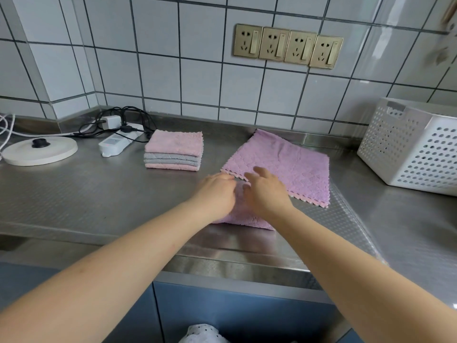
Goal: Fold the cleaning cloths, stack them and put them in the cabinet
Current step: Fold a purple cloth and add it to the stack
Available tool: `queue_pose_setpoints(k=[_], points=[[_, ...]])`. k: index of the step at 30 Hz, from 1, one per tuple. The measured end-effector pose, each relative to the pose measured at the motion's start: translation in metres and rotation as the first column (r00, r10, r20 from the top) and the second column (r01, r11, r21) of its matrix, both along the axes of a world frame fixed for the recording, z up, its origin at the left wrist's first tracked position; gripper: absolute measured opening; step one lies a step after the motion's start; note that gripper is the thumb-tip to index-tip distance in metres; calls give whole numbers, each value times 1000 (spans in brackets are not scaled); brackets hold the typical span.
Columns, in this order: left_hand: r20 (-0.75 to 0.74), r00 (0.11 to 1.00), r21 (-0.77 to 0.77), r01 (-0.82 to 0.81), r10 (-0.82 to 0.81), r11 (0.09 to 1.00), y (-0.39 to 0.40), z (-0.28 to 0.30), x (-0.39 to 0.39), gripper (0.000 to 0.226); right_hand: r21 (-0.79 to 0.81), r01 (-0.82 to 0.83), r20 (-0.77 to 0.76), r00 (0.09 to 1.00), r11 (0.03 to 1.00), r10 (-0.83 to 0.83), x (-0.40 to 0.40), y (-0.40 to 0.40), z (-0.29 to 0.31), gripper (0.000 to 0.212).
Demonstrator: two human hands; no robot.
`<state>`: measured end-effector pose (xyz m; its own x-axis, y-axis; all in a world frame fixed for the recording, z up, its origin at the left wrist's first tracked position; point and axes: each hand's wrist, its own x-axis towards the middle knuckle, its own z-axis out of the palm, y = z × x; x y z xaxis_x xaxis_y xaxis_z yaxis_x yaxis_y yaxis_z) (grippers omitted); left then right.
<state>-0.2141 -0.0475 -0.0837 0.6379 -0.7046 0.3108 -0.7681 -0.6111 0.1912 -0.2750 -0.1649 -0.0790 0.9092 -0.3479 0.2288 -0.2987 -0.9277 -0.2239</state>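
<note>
Both hands, left hand (pixel 217 194) and right hand (pixel 265 194), press flat-fingered on the folded purple cloth (pixel 243 215).

1. The folded purple cloth (pixel 243 219) lies mostly hidden under both hands
2. The right hand (pixel 265 191) is motion-blurred
3. The white basket (pixel 408 144) is cut off by the right edge

You work on a brushed steel counter (pixel 74 194) with a fine embossed texture and a dull sheen. The purple cloth (pixel 291 164) and the folded stack (pixel 174 151) are soft, matt, quilted microfibre. The wall tiles (pixel 158 70) are glossy ceramic. The perforated basket (pixel 415 149) is smooth white plastic. The sockets (pixel 288 45) have a brushed metallic gold finish.
</note>
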Motion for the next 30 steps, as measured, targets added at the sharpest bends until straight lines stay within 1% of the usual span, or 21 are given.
queue_pose_setpoints(k=[2,4,5,7,13,17,20,22,23,24,26,27,30], points=[[-46,998,97,42,-37,994,-11,-9,-2,38,-16,-32,-118,993,999,29,5,10,-9,46],[-114,993,211,26,-2,977,-11,-22,-2,50,-3,-36,-217,976,999,35,5,10,-23,54],[-153,988,238,7,30,971,-8,-26,0,52,10,-25,-236,971,1000,26,3,8,-28,53],[-193,979,253,-13,64,967,-2,-29,2,51,21,-2,-247,969,1000,8,-2,2,-34,51],[-228,967,310,-41,116,950,11,-25,6,58,22,34,-314,949,999,-25,-16,-10,-33,56],[-247,953,326,-87,174,941,22,-28,12,59,48,90,-362,930,995,-67,-25,-22,-32,58],[-233,952,332,-114,198,936,27,-27,12,60,13,97,-372,924,995,-85,-30,-27,-31,58],[-250,949,272,-119,190,955,24,-25,10,57,-20,91,-367,926,996,-92,-30,-25,-30,58],[-291,940,208,-119,177,971,23,-23,11,53,-28,91,-362,927,995,-95,-30,-24,-30,58],[-355,922,114,-119,153,986,21,-22,13,45,-34,93,-357,929,995,-99,-29,-23,-30,57],[-524,850,-122,-138,54,983,20,-17,16,19,-37,98,-349,931,995,-105,-29,-21,-30,57],[-576,817,-224,-159,1,961,19,-14,17,17,-36,100,-343,933,994,-106,-29,-21,-30,57],[-672,732,-403,-236,-111,884,18,-8,22,41,-39,102,-316,942,994,-109,-30,-20,-32,57]])
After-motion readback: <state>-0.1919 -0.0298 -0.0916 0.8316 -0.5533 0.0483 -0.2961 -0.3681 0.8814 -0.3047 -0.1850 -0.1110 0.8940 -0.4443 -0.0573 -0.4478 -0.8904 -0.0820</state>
